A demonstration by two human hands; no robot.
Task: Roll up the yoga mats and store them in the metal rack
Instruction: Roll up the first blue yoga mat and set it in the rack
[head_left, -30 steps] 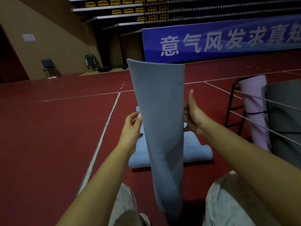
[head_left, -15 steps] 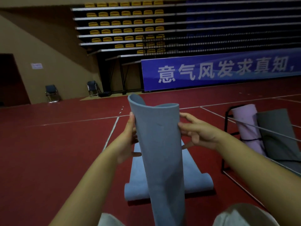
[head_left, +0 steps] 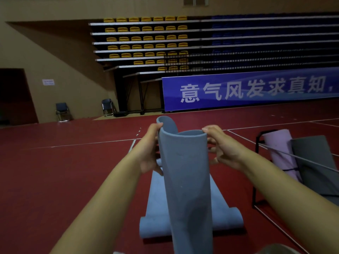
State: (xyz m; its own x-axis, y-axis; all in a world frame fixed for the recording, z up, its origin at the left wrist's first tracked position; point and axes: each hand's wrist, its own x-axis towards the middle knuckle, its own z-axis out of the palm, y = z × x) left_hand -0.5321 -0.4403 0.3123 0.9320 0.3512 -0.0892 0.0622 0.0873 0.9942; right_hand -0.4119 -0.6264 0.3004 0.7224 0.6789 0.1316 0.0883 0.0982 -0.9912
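A blue yoga mat stands upright in front of me, loosely curled into a tube with its top edge open. My left hand grips its left edge near the top, thumb over the rim. My right hand holds the right side, fingers curled at the rim. A second blue mat lies on the floor behind it, its near end rolled. The black metal rack stands at the right and holds a rolled pink mat and a grey mat.
Red sports floor with white lines spreads all around. Two folding chairs stand by the far wall. A blue banner and tiered seating fill the back. A thin rack wire crosses in front of the stored mats.
My view has tilted up. The upright mat has curled tighter into a tube, and both hands have shifted up to its top rim.
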